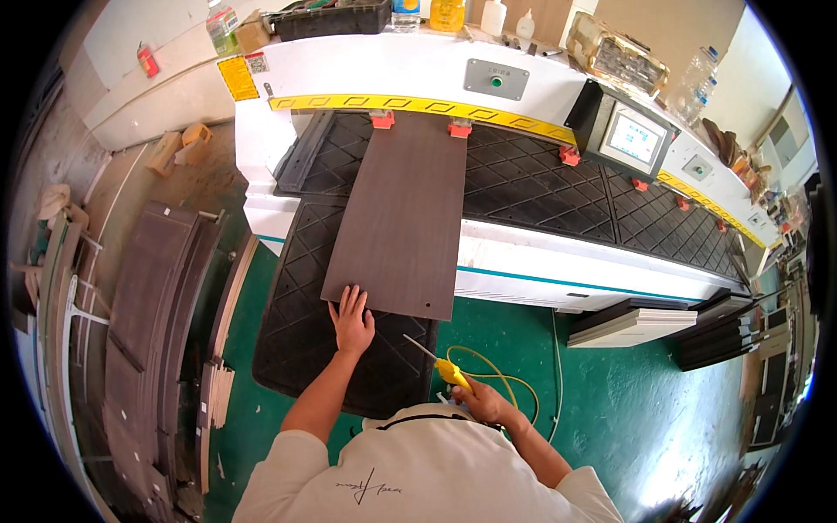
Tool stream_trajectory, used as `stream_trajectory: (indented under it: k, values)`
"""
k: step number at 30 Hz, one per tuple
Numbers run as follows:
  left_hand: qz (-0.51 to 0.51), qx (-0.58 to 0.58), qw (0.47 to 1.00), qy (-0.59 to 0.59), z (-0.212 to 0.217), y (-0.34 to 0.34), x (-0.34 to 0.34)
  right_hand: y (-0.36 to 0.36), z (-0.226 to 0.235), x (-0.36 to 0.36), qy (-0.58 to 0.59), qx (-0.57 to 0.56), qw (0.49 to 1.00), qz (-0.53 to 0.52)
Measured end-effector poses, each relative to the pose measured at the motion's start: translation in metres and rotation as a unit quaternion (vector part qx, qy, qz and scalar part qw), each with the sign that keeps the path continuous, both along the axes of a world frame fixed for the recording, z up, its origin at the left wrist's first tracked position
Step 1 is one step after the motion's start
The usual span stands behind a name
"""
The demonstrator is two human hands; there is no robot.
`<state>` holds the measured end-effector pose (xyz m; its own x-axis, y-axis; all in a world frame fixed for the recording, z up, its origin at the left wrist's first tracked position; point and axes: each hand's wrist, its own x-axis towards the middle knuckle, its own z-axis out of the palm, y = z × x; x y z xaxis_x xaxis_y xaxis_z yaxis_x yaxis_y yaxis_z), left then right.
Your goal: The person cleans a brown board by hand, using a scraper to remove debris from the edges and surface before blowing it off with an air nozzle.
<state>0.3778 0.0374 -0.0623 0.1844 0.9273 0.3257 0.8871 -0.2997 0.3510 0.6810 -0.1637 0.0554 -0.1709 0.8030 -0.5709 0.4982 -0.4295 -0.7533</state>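
A dark brown wood-grain panel (401, 209) lies on the black ribbed bed of a white machine, its far end between two red clamps. One small dark hole shows near its closest right corner. My left hand (352, 322) rests on the near left corner of the panel, fingers stretched out flat. In my right hand (482, 401) is a yellow air blow gun (452, 373) with a thin metal nozzle, its fingers wrapped round the handle. The nozzle points up and left, apart from the panel. A yellow hose (501, 375) trails beside the gun.
Dark panels (144, 322) stand stacked at the left. White-edged boards (632, 327) lean below the machine at the right. A screen (634, 138) juts from the machine's front. Bottles and a black tray (331, 19) sit along its top. More red clamps (568, 155) line the bed.
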Motion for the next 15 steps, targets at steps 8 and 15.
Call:
stream_trajectory:
  k: [8, 15]
  values:
    - [0.022, 0.01, 0.999, 0.023, -0.006, 0.002, 0.001, -0.018, 0.015, 0.033, -0.048, -0.042, 0.992, -0.106]
    - [0.022, 0.008, 0.999, 0.021, -0.004, 0.002, 0.003, -0.022, 0.029, 0.04, -0.008, -0.063, 0.994, -0.093]
